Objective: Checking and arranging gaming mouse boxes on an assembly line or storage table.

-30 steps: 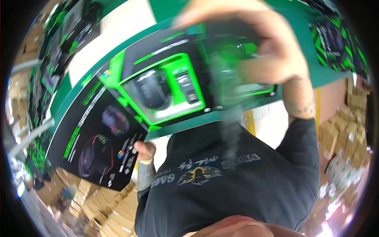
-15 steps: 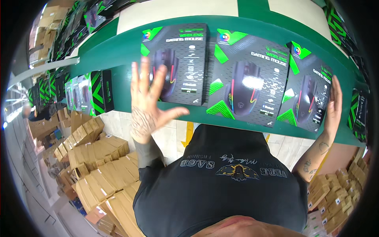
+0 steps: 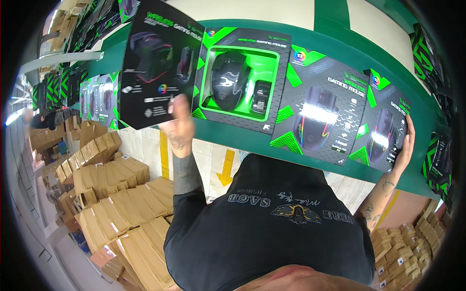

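My left hand [image 3: 179,127] grips the lower edge of a mouse box's front flap [image 3: 158,72], which is swung out to the left like a book cover. Its thumb shows; the other fingers are hidden by the flap. Behind a green-framed window in that box [image 3: 267,77] lie a black gaming mouse [image 3: 227,80] and a small black part [image 3: 260,97]. To its right stands a second mouse box [image 3: 310,109] with its cover closed. My right hand [image 3: 406,145] lies with outstretched fingers along the right side of a third, closed box [image 3: 381,123].
The boxes rest on a green table [image 3: 233,140]. More black and green boxes stand at the left [image 3: 99,99] and far right [image 3: 439,160]. A pale curved bar [image 3: 68,58] reaches in at left. Brown cartons [image 3: 116,208] are stacked on the floor at left and right.
My left hand, spread over the left box before, now holds that box's flap swung open to the left, baring the mouse. The right hand stays at the right box's edge.
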Demonstrator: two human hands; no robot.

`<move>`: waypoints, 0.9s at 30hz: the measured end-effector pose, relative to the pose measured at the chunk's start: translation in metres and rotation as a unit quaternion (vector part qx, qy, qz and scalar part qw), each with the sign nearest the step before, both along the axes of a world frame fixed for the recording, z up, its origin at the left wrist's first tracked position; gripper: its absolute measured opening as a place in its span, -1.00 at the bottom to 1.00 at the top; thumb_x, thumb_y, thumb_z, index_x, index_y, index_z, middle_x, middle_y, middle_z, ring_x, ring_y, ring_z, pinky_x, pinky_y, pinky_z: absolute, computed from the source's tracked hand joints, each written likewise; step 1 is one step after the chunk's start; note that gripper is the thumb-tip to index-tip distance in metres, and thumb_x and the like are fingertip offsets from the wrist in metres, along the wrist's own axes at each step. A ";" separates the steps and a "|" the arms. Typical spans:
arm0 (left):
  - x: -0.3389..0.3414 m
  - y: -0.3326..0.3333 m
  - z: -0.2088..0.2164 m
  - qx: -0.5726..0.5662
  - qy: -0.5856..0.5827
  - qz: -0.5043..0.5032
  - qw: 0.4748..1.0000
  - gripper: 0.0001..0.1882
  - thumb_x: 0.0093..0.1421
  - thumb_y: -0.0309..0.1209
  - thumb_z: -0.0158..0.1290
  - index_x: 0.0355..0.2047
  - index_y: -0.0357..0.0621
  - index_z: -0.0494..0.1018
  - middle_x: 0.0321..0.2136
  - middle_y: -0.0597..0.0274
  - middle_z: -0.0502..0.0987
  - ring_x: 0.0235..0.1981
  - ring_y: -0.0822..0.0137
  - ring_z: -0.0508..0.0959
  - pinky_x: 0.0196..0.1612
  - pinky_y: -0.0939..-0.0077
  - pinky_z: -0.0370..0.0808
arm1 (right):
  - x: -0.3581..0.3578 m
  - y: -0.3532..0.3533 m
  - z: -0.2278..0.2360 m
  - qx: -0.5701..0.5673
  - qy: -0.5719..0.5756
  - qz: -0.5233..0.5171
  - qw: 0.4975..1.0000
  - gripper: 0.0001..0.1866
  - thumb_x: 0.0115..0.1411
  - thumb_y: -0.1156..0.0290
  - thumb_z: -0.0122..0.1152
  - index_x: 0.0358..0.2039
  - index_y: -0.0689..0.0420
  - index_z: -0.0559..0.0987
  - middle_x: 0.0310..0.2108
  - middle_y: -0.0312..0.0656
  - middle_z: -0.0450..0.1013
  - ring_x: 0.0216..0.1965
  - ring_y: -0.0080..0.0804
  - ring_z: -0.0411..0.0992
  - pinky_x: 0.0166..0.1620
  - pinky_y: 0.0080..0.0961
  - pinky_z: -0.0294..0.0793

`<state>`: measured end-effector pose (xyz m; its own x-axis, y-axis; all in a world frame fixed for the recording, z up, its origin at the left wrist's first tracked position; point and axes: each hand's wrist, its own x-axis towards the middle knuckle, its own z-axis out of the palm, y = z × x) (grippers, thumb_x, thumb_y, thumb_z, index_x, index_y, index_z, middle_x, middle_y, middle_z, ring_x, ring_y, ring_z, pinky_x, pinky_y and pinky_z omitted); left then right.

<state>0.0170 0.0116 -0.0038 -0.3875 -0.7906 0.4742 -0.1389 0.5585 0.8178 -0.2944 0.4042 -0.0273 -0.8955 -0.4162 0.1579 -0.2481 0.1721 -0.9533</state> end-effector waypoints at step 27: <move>0.025 -0.033 -0.027 -0.099 -0.212 -0.275 0.933 -0.14 -0.46 -0.29 0.44 -0.04 -0.13 0.37 -0.09 -0.16 0.43 -0.07 -0.02 0.48 0.00 0.25 0.40 | 0.055 0.008 0.028 0.308 0.121 0.080 0.940 -0.03 -0.47 0.46 0.49 0.11 0.06 0.33 0.07 0.00 0.30 0.17 0.04 0.14 0.16 -0.25 0.16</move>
<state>0.0423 -0.0217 -0.0310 -0.8943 -0.3297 0.3025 -0.0734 0.7751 0.6276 -0.2397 0.4126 0.0006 -0.7823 -0.6220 0.0336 -0.5150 0.6155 -0.5967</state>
